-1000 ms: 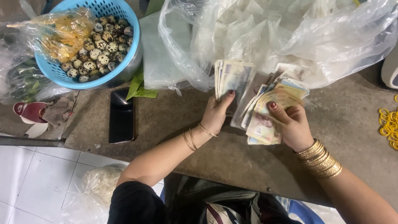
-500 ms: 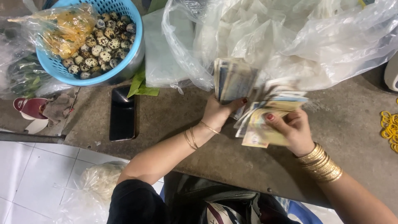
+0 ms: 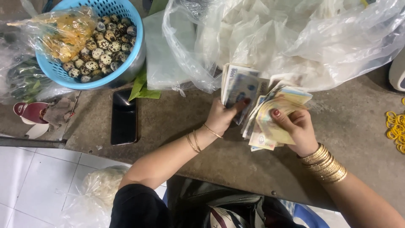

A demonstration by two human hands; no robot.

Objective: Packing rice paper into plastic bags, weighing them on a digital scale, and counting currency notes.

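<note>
Paper banknotes fill both hands just right of the frame's centre, above a grey concrete counter (image 3: 350,122). The left hand (image 3: 221,118) is closed around an upright stack of bluish-grey notes (image 3: 240,86), thumb pressed on its face, the stack's long axis running up the frame with its top edge toward the plastic bags. The right hand (image 3: 295,128) grips a fanned bundle of notes (image 3: 270,122) in yellow, pink and pale blue, thumb on top; the fan spreads from lower left to upper right and overlaps the stack's right edge. Clear crumpled plastic bags (image 3: 295,38) heap across the upper middle and upper right. At the upper left, a blue plastic basket (image 3: 126,63) holds speckled eggs (image 3: 101,50) and a clear bag of yellow-orange food (image 3: 63,31). A black phone (image 3: 123,118) lies flat left of centre, its long axis vertical. Yellow rubber bands (image 3: 395,128) lie at the right edge.
</note>
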